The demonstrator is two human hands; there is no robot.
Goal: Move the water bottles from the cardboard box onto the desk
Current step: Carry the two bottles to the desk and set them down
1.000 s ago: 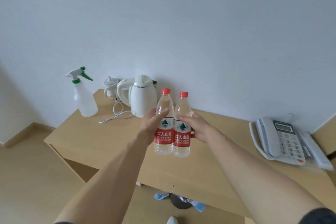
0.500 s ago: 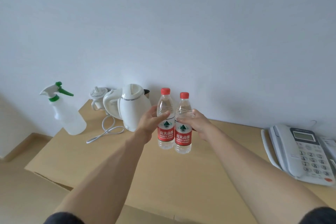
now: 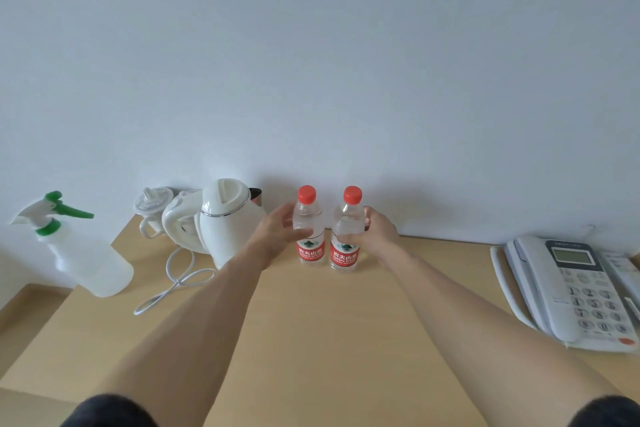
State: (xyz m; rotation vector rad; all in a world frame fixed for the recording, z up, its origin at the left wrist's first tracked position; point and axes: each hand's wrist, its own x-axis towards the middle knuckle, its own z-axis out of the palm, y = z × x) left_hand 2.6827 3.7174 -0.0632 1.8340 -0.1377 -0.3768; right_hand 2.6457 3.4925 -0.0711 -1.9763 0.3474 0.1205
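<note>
Counter (image 3: 346,340) carries a white kettle (image 3: 228,222) at far left and a telephone (image 3: 568,291) at right, with two red-capped water bottles standing upright just apart at its far middle. Left hand (image 3: 280,236) wraps the left bottle (image 3: 310,236) and right hand (image 3: 377,236) clasps the right bottle (image 3: 346,239); placing looks nearly done, so next both hands should let go gently.

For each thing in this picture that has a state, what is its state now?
Left bottle: upright on desk, capped, left hand holds it.
Right bottle: upright, capped, right hand holds it.
Kettle: lid closed.
Phone: handset on cradle.
Spray bottle: upright.
</note>
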